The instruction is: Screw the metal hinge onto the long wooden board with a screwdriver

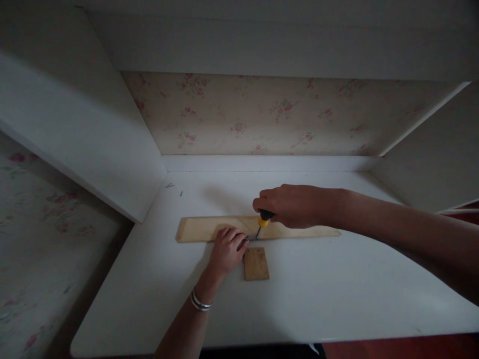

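My right hand (284, 203) is wrapped round the black and yellow handle of a screwdriver (263, 220). The screwdriver points down, slightly tilted, its tip at a small flat metal plate (253, 238) on the near edge of a long pale wooden board (198, 229). With curled fingers, my left hand (229, 248) grips the left end of that plate and rests against the board; the fingertips partly cover the plate. Just in front of the plate lies a small wooden block (256, 264) with small dark holes near its far edge.
A few loose screws (169, 185) lie at the back left of the white desk (337, 289). White side panels (112, 149) stand left and right, with a white shelf (262, 45) overhead. Flowered wallpaper (239, 114) covers the back.
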`<state>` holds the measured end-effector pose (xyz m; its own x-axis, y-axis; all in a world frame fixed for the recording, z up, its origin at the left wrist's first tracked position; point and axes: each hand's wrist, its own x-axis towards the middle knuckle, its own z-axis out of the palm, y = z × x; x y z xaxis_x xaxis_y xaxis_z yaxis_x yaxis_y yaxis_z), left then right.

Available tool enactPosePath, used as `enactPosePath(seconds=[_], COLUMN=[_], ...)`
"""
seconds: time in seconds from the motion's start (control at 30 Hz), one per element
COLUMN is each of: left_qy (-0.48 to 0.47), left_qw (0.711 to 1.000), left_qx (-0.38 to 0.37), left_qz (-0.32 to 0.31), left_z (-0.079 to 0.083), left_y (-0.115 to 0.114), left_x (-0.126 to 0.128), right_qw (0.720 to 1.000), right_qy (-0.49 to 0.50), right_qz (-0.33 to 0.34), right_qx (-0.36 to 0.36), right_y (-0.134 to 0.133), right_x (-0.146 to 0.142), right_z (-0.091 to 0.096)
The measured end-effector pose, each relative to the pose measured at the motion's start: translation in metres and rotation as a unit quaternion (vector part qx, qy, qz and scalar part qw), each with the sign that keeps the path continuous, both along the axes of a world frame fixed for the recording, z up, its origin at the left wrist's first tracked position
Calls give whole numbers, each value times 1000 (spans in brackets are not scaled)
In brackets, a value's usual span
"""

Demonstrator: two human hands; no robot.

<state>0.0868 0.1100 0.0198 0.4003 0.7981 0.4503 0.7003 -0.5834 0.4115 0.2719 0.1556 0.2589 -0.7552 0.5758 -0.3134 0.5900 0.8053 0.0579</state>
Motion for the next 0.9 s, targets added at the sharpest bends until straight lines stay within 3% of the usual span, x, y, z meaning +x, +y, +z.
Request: enactPosePath(seconds=[0.17,0.33,0.47,0.63,0.8,0.9], left_qy=[-1,2,4,-4,-4,-6], left_qw=[1000,1000,1000,1000,1000,1000], left_qx=[0,-4,-6,2,3,3], left_qz=[2,0,1,-1,3,3], left_z=[1,1,2,1,1,2], left_y=[0,-1,-1,0,-1,-1], left_x=[1,0,0,0,1,1], right_qw=[995,999,995,997,995,997], right_qy=[-43,-30,-36,41,-11,32], right_qz=[-67,-35,-87,-32,-96,-56], right_qx=[54,-11,38,-52,12,-48], right_y=[0,2,3,5,5,4], right_x=[-3,-3,-2,5,5,4], right_z=[2,3,-1,-2,0,3])
